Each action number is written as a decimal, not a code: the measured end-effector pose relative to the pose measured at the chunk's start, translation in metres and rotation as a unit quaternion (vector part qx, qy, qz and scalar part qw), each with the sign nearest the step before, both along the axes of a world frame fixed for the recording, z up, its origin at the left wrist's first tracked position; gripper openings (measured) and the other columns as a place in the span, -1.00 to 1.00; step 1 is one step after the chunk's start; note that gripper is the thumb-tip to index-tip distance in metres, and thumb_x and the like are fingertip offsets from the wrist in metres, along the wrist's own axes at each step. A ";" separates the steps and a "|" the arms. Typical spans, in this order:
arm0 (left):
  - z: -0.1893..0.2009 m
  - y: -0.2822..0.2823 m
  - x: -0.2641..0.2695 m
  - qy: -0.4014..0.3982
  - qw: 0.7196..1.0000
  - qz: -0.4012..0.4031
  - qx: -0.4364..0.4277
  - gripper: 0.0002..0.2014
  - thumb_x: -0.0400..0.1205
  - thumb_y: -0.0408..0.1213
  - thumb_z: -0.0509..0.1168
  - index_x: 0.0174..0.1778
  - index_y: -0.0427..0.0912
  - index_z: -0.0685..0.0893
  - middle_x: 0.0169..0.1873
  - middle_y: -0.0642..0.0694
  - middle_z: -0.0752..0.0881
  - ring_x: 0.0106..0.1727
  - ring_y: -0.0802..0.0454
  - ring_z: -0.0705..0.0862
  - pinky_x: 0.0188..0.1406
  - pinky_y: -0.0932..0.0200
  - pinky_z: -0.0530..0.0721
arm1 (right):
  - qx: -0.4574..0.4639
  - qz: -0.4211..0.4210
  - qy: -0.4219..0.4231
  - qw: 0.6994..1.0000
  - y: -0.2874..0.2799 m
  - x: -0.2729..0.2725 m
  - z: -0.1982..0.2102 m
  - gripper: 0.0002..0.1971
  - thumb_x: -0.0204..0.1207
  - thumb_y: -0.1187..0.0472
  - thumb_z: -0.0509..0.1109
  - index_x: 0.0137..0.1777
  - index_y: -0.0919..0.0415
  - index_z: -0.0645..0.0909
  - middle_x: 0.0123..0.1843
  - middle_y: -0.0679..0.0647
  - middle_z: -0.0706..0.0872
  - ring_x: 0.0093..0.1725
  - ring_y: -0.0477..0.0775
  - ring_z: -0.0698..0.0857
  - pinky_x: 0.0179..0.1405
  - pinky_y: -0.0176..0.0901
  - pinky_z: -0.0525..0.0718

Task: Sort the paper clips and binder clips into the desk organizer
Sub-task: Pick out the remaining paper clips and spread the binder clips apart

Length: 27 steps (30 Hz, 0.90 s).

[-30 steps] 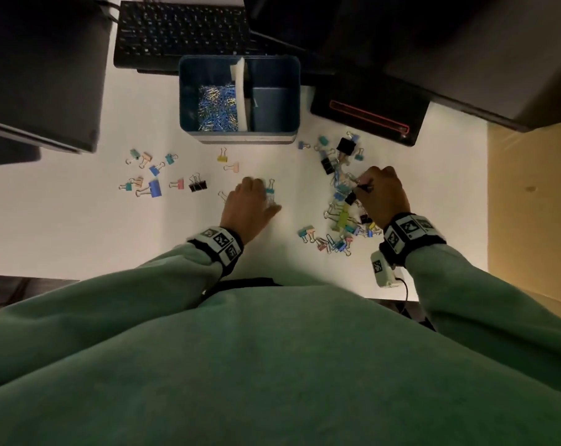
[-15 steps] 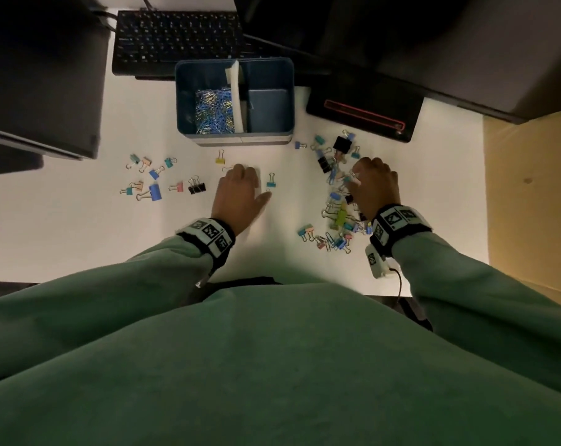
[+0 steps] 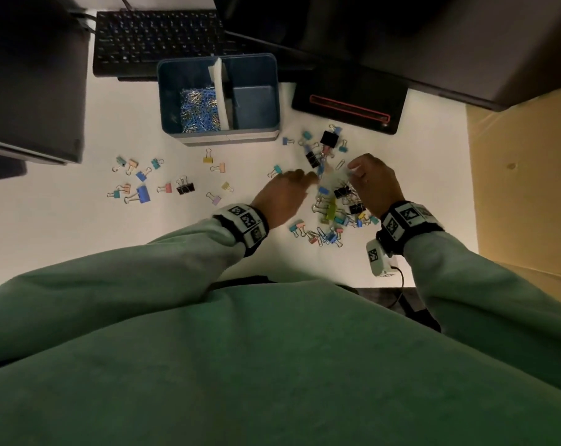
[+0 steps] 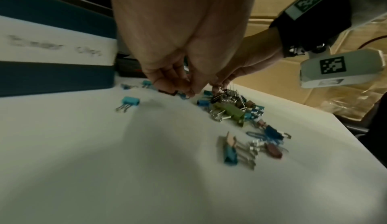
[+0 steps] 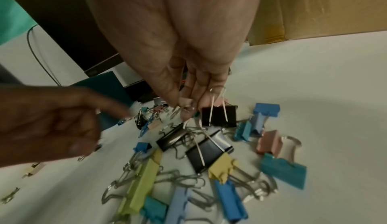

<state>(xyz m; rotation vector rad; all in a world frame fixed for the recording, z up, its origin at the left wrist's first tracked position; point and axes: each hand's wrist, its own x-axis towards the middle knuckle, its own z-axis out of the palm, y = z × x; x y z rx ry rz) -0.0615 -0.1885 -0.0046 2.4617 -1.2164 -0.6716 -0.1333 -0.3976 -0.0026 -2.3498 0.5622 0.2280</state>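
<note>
Head view: both hands meet over the binder clips [image 3: 334, 214] heaped on the white desk [image 3: 63, 239], right of the blue organizer [image 3: 218, 94]. Left wrist: left hand [image 4: 178, 71], fingers curled, grip unclear. Right wrist: right hand [image 5: 188, 81] fingers pinch a black binder clip [image 5: 220, 116] by its wire.

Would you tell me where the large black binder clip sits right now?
In the head view, the large black binder clip lies on the white desk, right of the blue organizer, topping the right-hand clip pile.
</note>
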 end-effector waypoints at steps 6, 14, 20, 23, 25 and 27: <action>-0.003 -0.015 0.007 -0.057 0.994 -0.023 0.086 -0.30 0.62 -0.54 0.14 0.69 -0.11 0.12 0.17 -0.29 0.58 0.11 -0.25 0.62 0.08 -0.03 0.58 | 0.085 -0.009 0.017 0.996 -0.005 0.002 0.010 -0.76 0.50 0.44 0.24 0.10 0.25 0.63 -0.03 0.12 0.78 -0.13 0.10 0.76 -0.13 -0.09 0.71; -0.020 0.053 0.010 -0.052 0.997 -0.024 0.055 -0.41 0.58 -0.58 0.22 0.52 -0.06 0.48 -0.11 -0.23 0.61 -0.19 -0.19 0.63 -0.20 0.05 0.60 | -0.026 0.016 0.057 0.998 -0.021 0.004 -0.017 -0.80 0.54 0.41 0.23 0.06 0.27 0.64 0.10 0.24 0.69 0.03 0.22 0.67 -0.08 -0.13 0.58; -0.005 0.011 0.023 -0.066 0.997 0.024 -0.015 -0.48 0.68 -0.42 0.19 0.57 0.01 0.41 -0.14 -0.19 0.62 -0.21 -0.14 0.60 -0.12 -0.04 0.63 | -0.146 0.043 0.013 0.988 -0.010 0.028 -0.012 -0.80 0.54 0.15 0.41 0.12 0.18 0.60 0.12 0.18 0.63 0.11 0.19 0.62 0.15 0.03 0.54; -0.002 -0.027 0.037 -0.104 0.994 0.022 -0.029 -0.37 0.64 -0.47 0.18 0.63 0.05 0.30 -0.07 -0.25 0.67 -0.19 -0.21 0.66 -0.11 -0.05 0.67 | -0.073 -0.033 -0.005 0.997 -0.001 0.048 -0.016 -0.70 0.52 0.07 0.45 0.16 0.19 0.55 0.13 0.17 0.64 0.09 0.19 0.66 0.10 0.04 0.64; -0.003 -0.041 0.040 -0.112 0.994 0.006 0.014 -0.33 0.62 -0.51 0.14 0.64 0.07 0.26 0.08 -0.29 0.65 -0.03 -0.27 0.68 0.06 -0.10 0.64 | -0.053 -0.055 0.002 0.997 0.001 0.057 -0.019 -0.67 0.51 0.10 0.47 0.19 0.21 0.53 0.18 0.18 0.63 0.10 0.20 0.67 0.07 0.05 0.68; -0.008 -0.042 0.040 -0.110 0.993 -0.007 0.043 -0.29 0.59 -0.56 0.13 0.63 0.08 0.27 0.16 -0.32 0.64 0.07 -0.31 0.67 0.13 -0.15 0.62 | -0.058 -0.046 0.019 0.997 0.000 0.062 -0.021 -0.69 0.53 0.15 0.46 0.20 0.24 0.53 0.21 0.21 0.62 0.09 0.22 0.69 0.03 0.04 0.70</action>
